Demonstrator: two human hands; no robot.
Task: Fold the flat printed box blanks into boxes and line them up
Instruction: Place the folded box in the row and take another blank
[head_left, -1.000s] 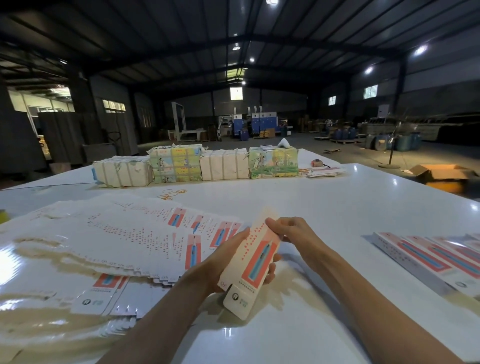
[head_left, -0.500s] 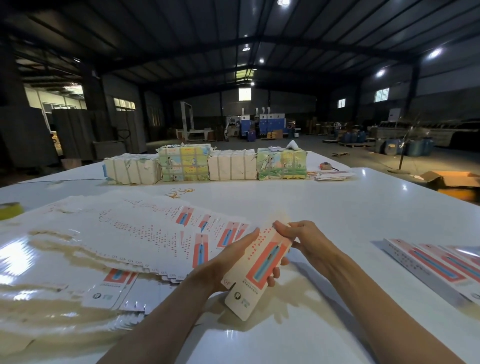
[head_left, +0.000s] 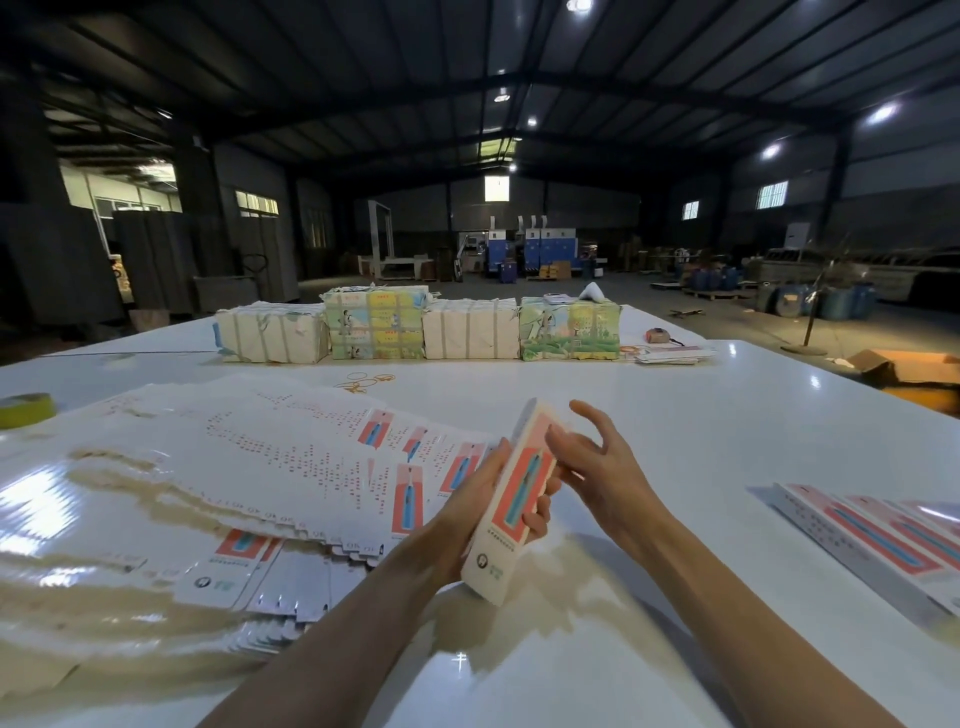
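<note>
Seen from the head camera, the person works at a broad glossy white desk (head_left: 675, 467) in a dim warehouse. The left hand (head_left: 483, 514) grips a half-formed box (head_left: 519, 499) above the desk, thumb along its left edge and fingertips (head_left: 537, 519) curling round the right side; the box tilts up and away, logo end nearest the person. The right hand (head_left: 597, 467) is spread, fingers loose and apart, its fingertips just beside or brushing the upper right face of the box — motion blur leaves the contact uncertain.

To the left a fanned stack of flat blanks (head_left: 260, 467) covers the desk, overlapping like roof tiles. At the far right edge a row of finished boxes (head_left: 872, 535) lies side by side. Across the far side of the desk sit strapped paper bundles (head_left: 421, 327), with rubber bands (head_left: 363, 382) in front and a yellow tape roll (head_left: 26, 408) at far left.

The box looks like thin coated card — light, springy along its creases, and probably slick under the fingers. It would likely crush or buckle if squeezed on the broad printed face, so the sensible hold is along the long folded edges, near the middle. The end flaps seem the weak spots; tucking them calls for fingertip pressure close to the crease rather than at the flap tip.
</note>
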